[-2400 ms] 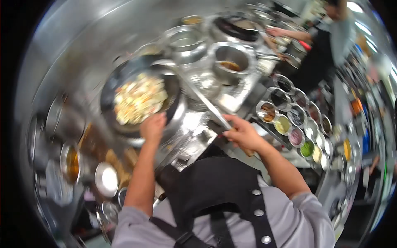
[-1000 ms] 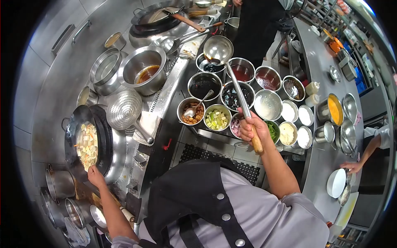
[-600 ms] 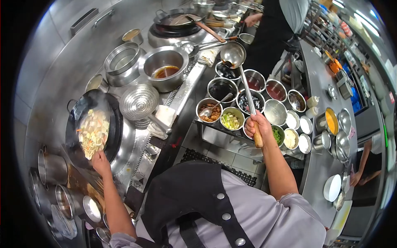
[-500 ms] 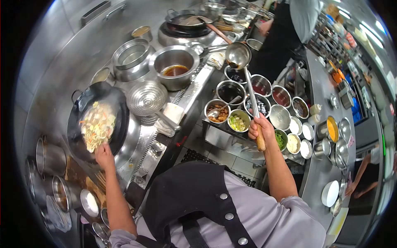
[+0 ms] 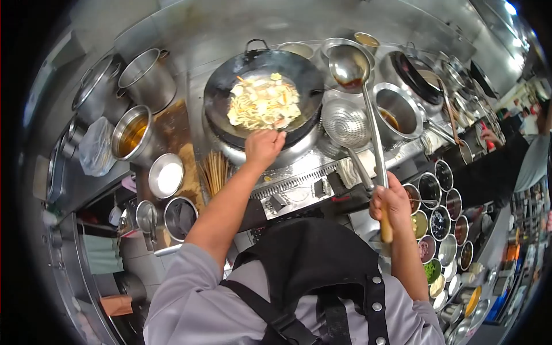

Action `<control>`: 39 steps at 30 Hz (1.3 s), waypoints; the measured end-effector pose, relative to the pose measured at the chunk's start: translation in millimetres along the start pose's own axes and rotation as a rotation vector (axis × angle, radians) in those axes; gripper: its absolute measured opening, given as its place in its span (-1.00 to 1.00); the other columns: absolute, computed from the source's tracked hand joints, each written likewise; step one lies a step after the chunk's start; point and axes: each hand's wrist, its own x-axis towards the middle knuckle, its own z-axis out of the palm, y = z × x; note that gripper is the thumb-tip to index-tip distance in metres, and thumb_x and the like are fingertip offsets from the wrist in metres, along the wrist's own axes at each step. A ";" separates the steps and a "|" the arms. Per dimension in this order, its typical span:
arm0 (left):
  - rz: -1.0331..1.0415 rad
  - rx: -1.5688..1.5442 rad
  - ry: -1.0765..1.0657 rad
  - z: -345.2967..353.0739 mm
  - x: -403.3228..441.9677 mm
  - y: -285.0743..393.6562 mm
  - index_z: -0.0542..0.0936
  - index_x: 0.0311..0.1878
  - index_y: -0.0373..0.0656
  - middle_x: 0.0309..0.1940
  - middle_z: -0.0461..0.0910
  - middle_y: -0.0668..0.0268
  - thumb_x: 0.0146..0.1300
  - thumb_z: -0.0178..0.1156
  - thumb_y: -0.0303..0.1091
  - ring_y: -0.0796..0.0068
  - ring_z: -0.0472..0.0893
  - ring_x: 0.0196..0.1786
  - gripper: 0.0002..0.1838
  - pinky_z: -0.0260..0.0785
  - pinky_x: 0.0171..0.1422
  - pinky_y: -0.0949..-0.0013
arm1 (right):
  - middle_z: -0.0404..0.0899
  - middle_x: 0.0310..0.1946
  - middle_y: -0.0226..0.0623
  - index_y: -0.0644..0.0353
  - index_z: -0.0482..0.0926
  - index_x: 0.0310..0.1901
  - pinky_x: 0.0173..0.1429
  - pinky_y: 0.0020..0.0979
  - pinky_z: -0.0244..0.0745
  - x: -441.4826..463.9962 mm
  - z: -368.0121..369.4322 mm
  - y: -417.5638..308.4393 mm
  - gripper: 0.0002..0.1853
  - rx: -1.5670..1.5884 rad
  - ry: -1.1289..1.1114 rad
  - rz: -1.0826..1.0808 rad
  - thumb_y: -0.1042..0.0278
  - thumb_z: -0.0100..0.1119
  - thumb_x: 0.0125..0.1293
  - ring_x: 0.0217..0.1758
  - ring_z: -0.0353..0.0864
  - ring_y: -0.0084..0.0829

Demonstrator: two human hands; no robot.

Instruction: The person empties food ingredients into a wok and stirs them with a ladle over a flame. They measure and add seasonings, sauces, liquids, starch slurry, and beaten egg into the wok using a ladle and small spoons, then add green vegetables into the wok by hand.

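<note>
A black wok [image 5: 221,92] sits on the stove ring in front of me, with noodles [image 5: 261,106], carrot strips and pale pieces heaped inside. My left hand [image 5: 265,148] is closed at the wok's near edge; the part it grips is hidden under the fingers. In my right hand [image 5: 393,202] is a long ladle [image 5: 375,138], held by its wooden handle. The ladle's bowl, with brown liquid in it, is raised to the right of the wok. Below its shaft lies a perforated strainer [image 5: 347,122].
Right of the strainer stands a steel pot [image 5: 407,102] with brown liquid inside. Seasoning containers [image 5: 440,221] crowd the right side. On the left are a pot of amber liquid [image 5: 148,141], a pale bowl [image 5: 167,175] and a bamboo brush [image 5: 214,172]. Another person's dark clothing [image 5: 489,178] shows at right.
My view has turned left toward the stove. The ladle has gone from over the seasoning containers to beside the wok. My left hand stays at the wok's edge.
</note>
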 end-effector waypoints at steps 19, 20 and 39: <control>-0.034 0.009 -0.072 -6.6 -8.7 -4.8 0.54 -0.59 -0.13 -0.58 0.56 0.19 0.30 0.31 -0.10 0.05 0.60 -0.42 -0.60 0.46 -0.22 0.02 | 0.46 -0.52 -0.42 0.15 0.39 0.23 -0.57 -0.49 0.31 155.5 95.8 42.9 -0.65 0.118 -0.312 0.362 0.43 0.12 0.46 -0.61 0.41 -0.56; -0.040 0.001 -0.072 -6.2 -9.5 -4.8 0.54 -0.58 -0.12 -0.58 0.57 0.19 0.29 0.31 -0.10 0.05 0.60 -0.42 -0.60 0.47 -0.22 0.02 | 0.45 -0.52 -0.42 0.15 0.38 0.28 -0.56 -0.49 0.32 158.3 101.0 43.2 -0.61 -0.042 -0.272 0.260 0.42 0.10 0.46 -0.61 0.40 -0.56; 0.021 -0.040 0.004 -6.1 -3.9 -5.8 0.50 -0.59 -0.14 -0.60 0.52 0.19 0.25 0.36 -0.18 0.04 0.57 -0.45 -0.62 0.40 -0.33 0.00 | 0.49 -0.52 -0.36 0.15 0.33 0.39 -0.56 -0.44 0.37 136.7 88.0 34.6 -0.46 -0.325 -0.350 0.315 0.45 0.15 0.39 -0.61 0.46 -0.51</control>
